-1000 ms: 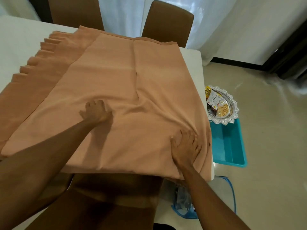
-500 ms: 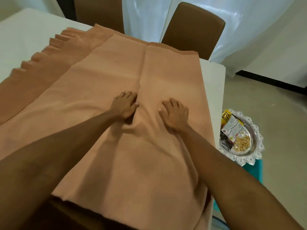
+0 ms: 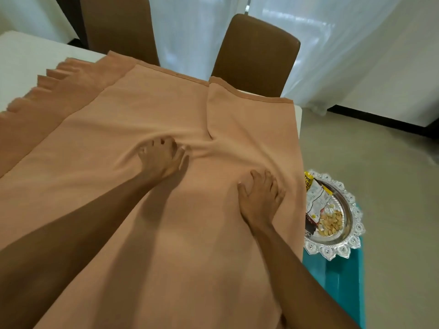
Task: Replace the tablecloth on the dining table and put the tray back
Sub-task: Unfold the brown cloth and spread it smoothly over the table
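"How were the arms placed?"

"Both were bare and stretched forward. The left forearm (image 3: 83,222) came in from the lower left, and the right forearm (image 3: 297,269) from the lower right."

"And the hands?"

"The left hand (image 3: 161,160) lay palm down, with its fingers spread and slightly bent at the tips. The right hand (image 3: 260,198) was palm down too, fingers fanned and thumb pointing toward the left one. It sat nearer the body. The two hands were apart, not touching."

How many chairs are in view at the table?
2. Left chair at the far side; right chair beside it, behind the tablecloth. Near-side chairs may be hidden.
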The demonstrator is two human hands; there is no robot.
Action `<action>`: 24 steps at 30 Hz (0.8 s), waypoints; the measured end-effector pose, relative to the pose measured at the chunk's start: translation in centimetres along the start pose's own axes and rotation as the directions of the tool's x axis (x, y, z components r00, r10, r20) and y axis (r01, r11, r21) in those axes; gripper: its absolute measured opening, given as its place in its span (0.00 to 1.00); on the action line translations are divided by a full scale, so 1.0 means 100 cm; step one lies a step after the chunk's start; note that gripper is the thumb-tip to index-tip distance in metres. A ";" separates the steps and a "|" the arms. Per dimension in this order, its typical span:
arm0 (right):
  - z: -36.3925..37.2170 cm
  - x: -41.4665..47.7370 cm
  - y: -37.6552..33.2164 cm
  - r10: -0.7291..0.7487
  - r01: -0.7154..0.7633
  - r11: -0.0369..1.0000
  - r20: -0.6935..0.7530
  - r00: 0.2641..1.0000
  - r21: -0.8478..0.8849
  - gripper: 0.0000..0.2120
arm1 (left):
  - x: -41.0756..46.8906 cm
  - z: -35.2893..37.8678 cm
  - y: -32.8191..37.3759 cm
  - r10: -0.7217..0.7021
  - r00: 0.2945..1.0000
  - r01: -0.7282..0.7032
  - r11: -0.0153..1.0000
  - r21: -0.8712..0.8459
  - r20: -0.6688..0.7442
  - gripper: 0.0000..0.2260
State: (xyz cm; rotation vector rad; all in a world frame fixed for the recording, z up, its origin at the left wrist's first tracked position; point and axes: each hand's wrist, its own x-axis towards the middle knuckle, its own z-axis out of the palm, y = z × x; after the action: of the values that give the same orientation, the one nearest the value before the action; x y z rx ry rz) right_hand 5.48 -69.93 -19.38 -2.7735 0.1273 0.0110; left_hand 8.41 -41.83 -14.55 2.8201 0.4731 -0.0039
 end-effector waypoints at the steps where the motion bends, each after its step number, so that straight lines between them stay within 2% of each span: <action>1: 0.000 0.009 -0.004 -0.023 0.024 1.000 -0.049 0.999 0.008 0.26 | 0.006 0.001 0.007 0.068 0.997 -0.068 0.998 0.009 -0.025 0.23; 3: -0.003 0.032 -0.013 -0.126 0.127 0.992 -0.144 0.982 0.000 0.23 | 0.017 0.004 0.020 0.182 0.983 -0.182 0.983 0.019 0.012 0.24; 5: -0.008 0.066 -0.023 -0.227 0.228 0.974 -0.165 0.960 -0.017 0.22 | 0.034 0.010 0.037 0.227 0.971 -0.230 0.972 0.044 0.078 0.24; 7: -0.012 0.104 -0.030 -0.267 0.266 0.964 -0.046 0.963 -0.009 0.24 | 0.055 0.019 0.051 0.195 0.970 -0.205 0.977 0.055 0.144 0.24; 10: -0.013 0.147 -0.027 -0.202 0.200 0.979 0.184 0.962 0.028 0.32 | 0.089 0.026 0.064 0.071 0.959 -0.087 0.995 0.049 0.276 0.27; 14: -0.018 0.191 -0.004 -0.145 0.153 0.988 0.276 0.950 -0.006 0.40 | 0.124 0.028 0.076 -0.034 0.927 0.019 0.999 0.045 0.373 0.28; 19: -0.018 0.221 0.017 -0.036 0.048 0.997 0.189 0.981 -0.060 0.37 | 0.145 0.035 0.082 -0.056 0.927 0.029 0.997 0.076 0.372 0.32; 24: -0.009 0.221 0.018 -0.047 0.058 0.992 0.098 0.994 -0.108 0.36 | 0.148 0.051 0.084 -0.069 0.953 0.035 0.992 0.119 0.296 0.34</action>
State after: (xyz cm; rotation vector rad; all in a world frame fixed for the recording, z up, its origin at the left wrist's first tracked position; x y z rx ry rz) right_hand 27.29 -73.80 -19.74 -2.8800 0.0297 0.1408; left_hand 25.29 -46.14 -17.83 2.8425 0.4885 -0.4778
